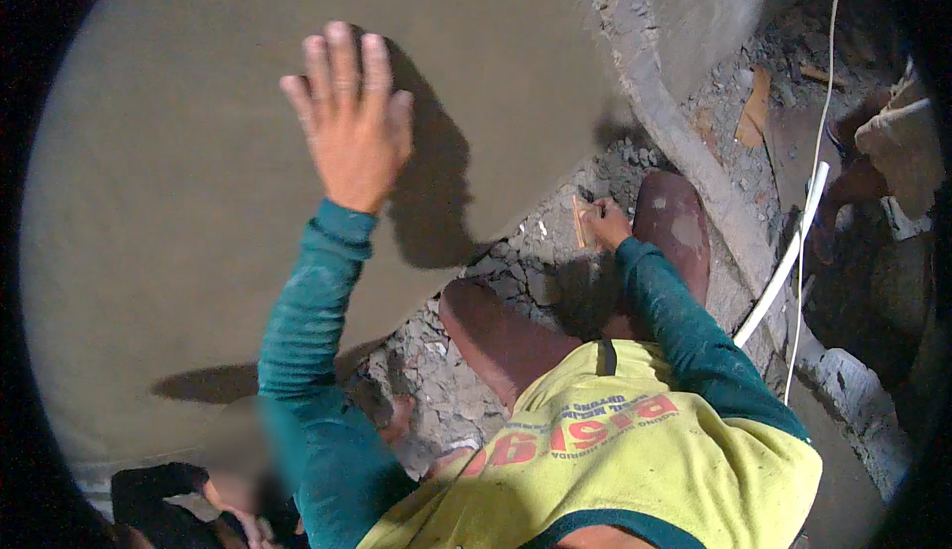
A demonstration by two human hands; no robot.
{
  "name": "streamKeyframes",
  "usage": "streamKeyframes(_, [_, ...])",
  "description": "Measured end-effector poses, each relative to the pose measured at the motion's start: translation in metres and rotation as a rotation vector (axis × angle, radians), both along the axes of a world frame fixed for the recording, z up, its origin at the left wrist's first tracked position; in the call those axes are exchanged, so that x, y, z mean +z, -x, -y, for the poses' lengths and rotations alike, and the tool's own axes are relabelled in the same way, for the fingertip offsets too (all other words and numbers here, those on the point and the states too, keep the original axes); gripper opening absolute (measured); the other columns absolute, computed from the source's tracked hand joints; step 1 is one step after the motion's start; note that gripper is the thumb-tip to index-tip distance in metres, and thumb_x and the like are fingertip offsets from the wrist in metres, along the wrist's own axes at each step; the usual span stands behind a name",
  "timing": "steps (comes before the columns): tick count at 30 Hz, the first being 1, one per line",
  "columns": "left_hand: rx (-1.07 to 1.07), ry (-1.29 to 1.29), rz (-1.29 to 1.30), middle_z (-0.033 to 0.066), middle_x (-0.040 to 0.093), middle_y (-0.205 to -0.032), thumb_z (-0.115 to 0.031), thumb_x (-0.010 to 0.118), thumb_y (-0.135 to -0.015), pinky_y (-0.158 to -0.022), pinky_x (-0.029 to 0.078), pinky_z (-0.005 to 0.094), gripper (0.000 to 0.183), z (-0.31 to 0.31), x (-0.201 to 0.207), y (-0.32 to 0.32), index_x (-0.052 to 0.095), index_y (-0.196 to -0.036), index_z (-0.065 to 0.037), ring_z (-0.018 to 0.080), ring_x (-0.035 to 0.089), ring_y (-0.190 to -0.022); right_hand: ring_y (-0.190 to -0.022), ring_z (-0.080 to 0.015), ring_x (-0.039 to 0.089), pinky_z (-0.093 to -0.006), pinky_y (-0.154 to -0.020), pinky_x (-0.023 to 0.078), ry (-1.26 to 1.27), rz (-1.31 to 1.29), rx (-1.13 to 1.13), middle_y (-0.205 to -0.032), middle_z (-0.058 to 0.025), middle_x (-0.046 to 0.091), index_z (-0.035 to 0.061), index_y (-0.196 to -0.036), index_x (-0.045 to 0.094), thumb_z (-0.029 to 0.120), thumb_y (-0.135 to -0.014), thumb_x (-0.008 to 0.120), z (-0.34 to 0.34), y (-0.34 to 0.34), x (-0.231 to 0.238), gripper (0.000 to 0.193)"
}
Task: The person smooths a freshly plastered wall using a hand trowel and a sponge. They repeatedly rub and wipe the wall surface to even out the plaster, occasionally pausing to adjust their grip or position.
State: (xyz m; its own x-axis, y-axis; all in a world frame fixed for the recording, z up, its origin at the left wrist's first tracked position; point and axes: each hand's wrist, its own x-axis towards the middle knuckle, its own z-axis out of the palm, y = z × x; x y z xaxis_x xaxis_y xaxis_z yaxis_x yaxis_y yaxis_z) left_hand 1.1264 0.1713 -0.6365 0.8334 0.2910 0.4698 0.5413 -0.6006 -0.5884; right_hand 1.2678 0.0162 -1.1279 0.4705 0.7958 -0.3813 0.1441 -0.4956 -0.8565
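My left hand (pixel 349 118) is stretched out with its fingers spread, over a broad, smooth, grey-brown cement surface (pixel 188 182). A dark shadow falls beside it, and I cannot tell whether the palm presses on the cement. Lower and to the right, close to my knee, my right hand (pixel 612 224) grips a small wooden float (pixel 585 222). The float is seen nearly edge-on, and the fingers hide part of it. Both my forearms are in green sleeves.
Broken rubble (pixel 516 276) lies along the cement's edge, around my bent legs. On the right stand a concrete ledge (pixel 714 187), a white pipe (pixel 788 266) and a hanging pale cable (pixel 828 83). Another person in dark clothing (pixel 149 499) is at the lower left.
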Motion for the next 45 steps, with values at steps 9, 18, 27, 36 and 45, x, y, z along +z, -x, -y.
streamKeyframes(9, [-0.004, 0.7, -0.539, 0.0158, 0.048, -0.163, -0.026, 0.062, -0.103, -0.129, 0.023, 0.0607, 0.054, 0.039, -0.155, 0.063, 0.053, -0.152, -0.007, 0.035, 0.039, -0.155, -0.089, -0.0371, 0.074, -0.0465, -0.078, 0.059, -0.019, 0.06, -0.017, -0.119, -0.0252, 0.071, 0.0035, -0.134, 0.062, 0.043, -0.091, 0.078, 0.013, -0.004, 0.023, 0.06])
streamKeyframes(18, [0.07, 0.437, -0.384, 0.0142, 0.023, -0.176, -0.012, 0.053, -0.1, -0.131, 0.018, 0.0599, 0.068, 0.031, -0.254, 0.094, 0.034, -0.164, -0.006, 0.0328, 0.02, -0.163, -0.081, -0.0272, 0.074, -0.0406, -0.051, 0.056, -0.014, 0.038, 0.001, -0.109, -0.0195, 0.072, 0.0049, -0.134, 0.06, 0.04, -0.091, 0.079, 0.003, 0.003, -0.008, 0.059])
streamKeyframes(27, [0.494, 1.237, -1.075, 0.0182, 0.053, -0.158, -0.027, 0.06, -0.098, -0.106, 0.051, 0.0662, 0.047, 0.08, -0.341, 0.075, 0.063, -0.143, -0.013, 0.0401, 0.072, -0.118, -0.075, -0.0273, 0.072, -0.0409, -0.055, 0.059, 0.034, 0.006, 0.029, -0.111, -0.0199, 0.071, 0.0064, -0.137, 0.059, 0.042, -0.09, 0.08, 0.022, -0.002, 0.023, 0.063])
streamKeyframes(36, [0.099, 0.444, -0.348, 0.0215, 0.034, -0.17, -0.017, 0.059, -0.098, -0.131, 0.016, 0.0625, 0.056, 0.047, -0.345, 0.088, 0.053, -0.152, -0.005, 0.0374, 0.027, -0.16, -0.113, -0.0392, 0.068, -0.0471, -0.094, 0.054, 0.034, -0.014, 0.043, -0.126, -0.025, 0.071, 0.0037, -0.134, 0.063, 0.051, -0.089, 0.078, 0.019, 0.004, 0.023, 0.067])
streamKeyframes(45, [-0.12, 0.75, -0.056, 0.0224, 0.036, -0.168, -0.013, 0.066, -0.093, -0.128, 0.021, 0.0653, 0.056, 0.069, -0.32, 0.06, 0.059, -0.148, -0.007, 0.0398, 0.03, -0.159, -0.097, -0.0271, 0.071, -0.0439, -0.069, 0.06, -0.013, 0.115, 0.064, -0.112, -0.0184, 0.071, 0.0061, -0.134, 0.06, 0.043, -0.092, 0.078, 0.02, 0.002, 0.015, 0.059])
